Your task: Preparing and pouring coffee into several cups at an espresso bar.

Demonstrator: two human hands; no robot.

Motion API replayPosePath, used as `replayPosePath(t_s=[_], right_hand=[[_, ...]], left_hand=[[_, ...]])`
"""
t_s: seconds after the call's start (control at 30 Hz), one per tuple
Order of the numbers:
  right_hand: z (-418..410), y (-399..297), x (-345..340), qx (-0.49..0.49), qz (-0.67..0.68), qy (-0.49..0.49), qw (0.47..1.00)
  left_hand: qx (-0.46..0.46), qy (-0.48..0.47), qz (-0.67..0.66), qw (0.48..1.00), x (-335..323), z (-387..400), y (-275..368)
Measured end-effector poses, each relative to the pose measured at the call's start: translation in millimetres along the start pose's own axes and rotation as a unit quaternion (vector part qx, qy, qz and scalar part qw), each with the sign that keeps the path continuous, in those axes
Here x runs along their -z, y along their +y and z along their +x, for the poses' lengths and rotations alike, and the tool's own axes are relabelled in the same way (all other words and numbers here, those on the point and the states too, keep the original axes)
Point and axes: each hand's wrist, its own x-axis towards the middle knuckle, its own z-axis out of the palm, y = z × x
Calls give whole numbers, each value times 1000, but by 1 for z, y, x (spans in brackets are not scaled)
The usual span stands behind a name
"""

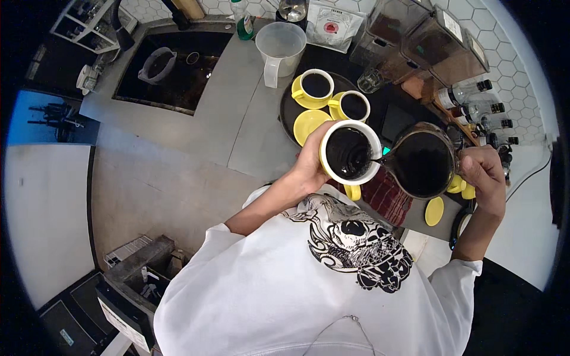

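My left hand (314, 155) grips a yellow cup (352, 152) with a white inside, nearly full of dark coffee. In my right hand (483, 175) is the handle of a glass coffee pot (423, 160), tilted to the left over the cup's rim. A thin dark stream runs from its spout into the cup, and the coffee surface is rippled. Beyond the cup, a round black tray (287, 109) carries two filled yellow cups, one (316, 85) at the back and one (355, 107) nearer. A bare yellow saucer (310, 127) lies beside them.
Behind the tray stand a plastic pitcher (280, 49), a drinking glass (370, 81) and clear storage bins (436, 44). Several bottles (481, 107) line the wall. A dark sink (173, 75) is at left. Near my body lie a red cloth (385, 198) and a yellow saucer (434, 211).
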Motion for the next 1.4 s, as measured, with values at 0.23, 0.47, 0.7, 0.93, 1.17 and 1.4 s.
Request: replayPosePath(t_s=[0.23, 0.47, 0.7, 0.93, 1.17, 1.4], right_hand=[[1, -3, -1, 9, -10, -5, 1000], [1, -2, 1, 11, -12, -24, 1000], [0, -1, 0, 9, -7, 3, 1000], [3, -6, 4, 6, -5, -60, 998], [1, -2, 6, -14, 21, -52, 998], [-1, -3, 4, -14, 48, -22, 998]], left_hand=[[12, 10, -4, 1000, -2, -2, 1], [4, -4, -7, 1000, -2, 0, 0], [-7, -4, -7, 1000, -2, 0, 1], [-1, 2, -8, 1000, -2, 0, 0], [-3, -9, 0, 1000, -3, -1, 1], [-12, -16, 9, 1000, -2, 0, 0]])
